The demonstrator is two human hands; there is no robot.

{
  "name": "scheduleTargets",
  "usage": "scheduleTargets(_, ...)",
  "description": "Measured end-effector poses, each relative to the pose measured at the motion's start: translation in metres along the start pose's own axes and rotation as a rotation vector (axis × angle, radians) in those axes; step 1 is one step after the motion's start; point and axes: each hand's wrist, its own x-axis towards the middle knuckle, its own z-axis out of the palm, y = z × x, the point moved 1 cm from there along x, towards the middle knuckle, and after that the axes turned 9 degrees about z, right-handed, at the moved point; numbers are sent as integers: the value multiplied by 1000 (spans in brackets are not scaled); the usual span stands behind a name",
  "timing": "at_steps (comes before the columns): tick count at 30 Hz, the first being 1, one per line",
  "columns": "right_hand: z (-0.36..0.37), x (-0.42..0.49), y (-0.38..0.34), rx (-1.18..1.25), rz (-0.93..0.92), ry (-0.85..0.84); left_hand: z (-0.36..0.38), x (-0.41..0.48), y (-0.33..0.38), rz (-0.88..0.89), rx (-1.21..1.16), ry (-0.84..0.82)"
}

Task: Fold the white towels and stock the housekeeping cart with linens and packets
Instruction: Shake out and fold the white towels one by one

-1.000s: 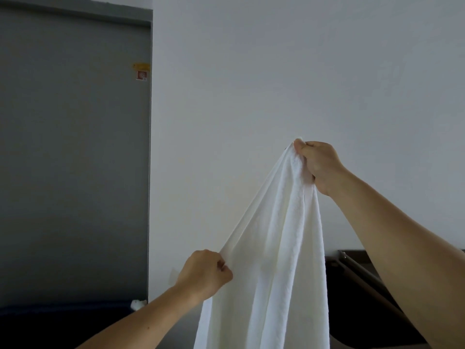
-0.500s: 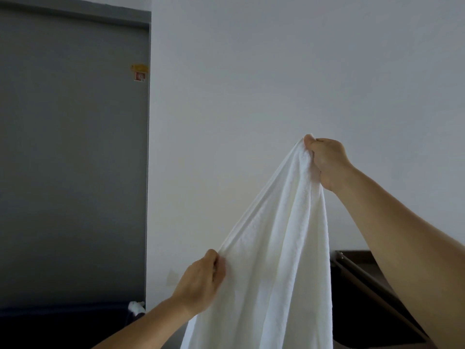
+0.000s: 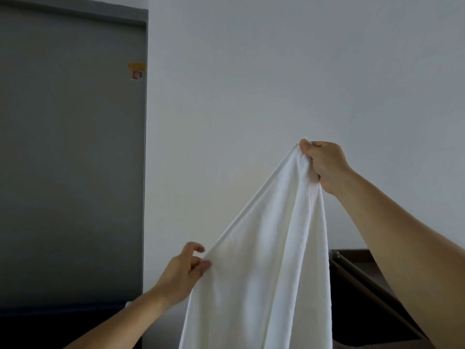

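Note:
A white towel (image 3: 266,260) hangs in front of me, stretched up to a peak and running out of view at the bottom. My right hand (image 3: 324,165) is raised at the upper right and grips the towel's top corner in a fist. My left hand (image 3: 183,270) is lower, at the towel's left edge. Its fingers have loosened and spread, and only the thumb tip touches the cloth. No cart or packets are in view.
A bare white wall (image 3: 276,84) fills the view ahead. A grey door (image 3: 70,159) with a small sticker (image 3: 136,71) stands at the left. A dark brown piece of furniture (image 3: 362,293) sits low at the right, behind the towel.
My left hand has let go its pinch on the towel's left edge and its fingers have spread. My right hand keeps its grip, slightly further right.

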Motion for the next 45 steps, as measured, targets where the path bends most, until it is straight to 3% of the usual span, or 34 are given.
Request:
scheduleTargets(9,-11,9,4,44,47,103,-26,5,-3,-199,-334,-203)
scheduleTargets(15,-19,16,12,5,46,152,-35,-2,-1,-287,-522,-104)
scheduleTargets(20,-23,4,28,-247,14,283,-48,20,33,-276,-607,-40)
scheduleTargets(25,54,-49,55,-216,-55,-95,-26,63,106,-83,-468,-64)
scheduleTargets(27,76,-68,67,-199,-44,-164,-18,75,126,16,-346,-56)
scheduleTargets(30,80,-77,77,-252,-30,-88,-13,79,135,138,-112,-78)
scheduleTargets(33,80,-77,73,-401,-103,-28,-10,74,128,174,-29,-84)
scheduleTargets(39,85,-50,50,-481,-214,79,-21,60,96,115,376,-180)
scheduleTargets(45,84,-24,33,-548,-220,180,-35,41,49,-50,426,-263)
